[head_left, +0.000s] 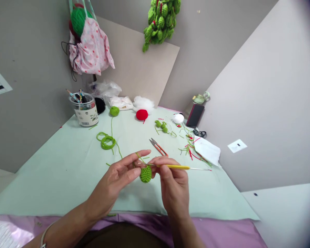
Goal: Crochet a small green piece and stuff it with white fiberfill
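Crochet hook [177, 167] & green crocheted piece [145, 174] both held up over near half of tabletop [67, 175], about mid-way betw. L and R edges.

R hand [174, 184]: thumb + fingers clamped on hook's yellow handle, pen-style; some fingertips at piece's R side. Hook's long axis runs crosswise, approx. parallel to near edge; hooked tip pts L, at top of piece, other thin metal end pts toward R edge, a touch nearer the near edge.

L hand [113, 177]: thumb closed on piece's L side, fingers behind partly hidden; index stretched out to R, apart from thumb, green yarn [140, 157] over it. Piece rounded, closed end down twd near edge, worked rim up at hook; looks a bit longer top-to-bottom.

Strand runs from loose yarn coil [106, 142], L of centre, twd L hand; also back to green ball [114, 111] nr far edge. Thread snips [158, 147] just beyond hands, blades pting far-L. Red ball [142, 115] nr far edge; yarn scraps [190, 151] nr R edge.
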The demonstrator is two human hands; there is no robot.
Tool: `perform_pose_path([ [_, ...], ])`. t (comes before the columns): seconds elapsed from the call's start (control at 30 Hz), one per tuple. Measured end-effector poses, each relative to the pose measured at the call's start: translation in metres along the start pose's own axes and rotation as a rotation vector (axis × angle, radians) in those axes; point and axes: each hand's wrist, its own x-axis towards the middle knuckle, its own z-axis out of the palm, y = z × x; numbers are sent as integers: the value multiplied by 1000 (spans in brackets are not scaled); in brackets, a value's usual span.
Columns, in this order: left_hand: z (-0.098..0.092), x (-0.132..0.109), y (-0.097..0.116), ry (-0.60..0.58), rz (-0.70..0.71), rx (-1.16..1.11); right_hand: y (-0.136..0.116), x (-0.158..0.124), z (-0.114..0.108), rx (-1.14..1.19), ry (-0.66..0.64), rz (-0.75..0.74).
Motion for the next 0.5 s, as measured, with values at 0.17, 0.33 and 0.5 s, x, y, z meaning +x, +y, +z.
perform_pose_path([
  [0.17,-4,0,3,-20,0,-35,-6,3,0,147,23,89],
  [0.33,-5,2,2,-28,36,-4,-10,2,0,80,-3,35],
  [0.5,-7,1,1,8,100,166,-13,-5,-3,-94,-45,-68],
])
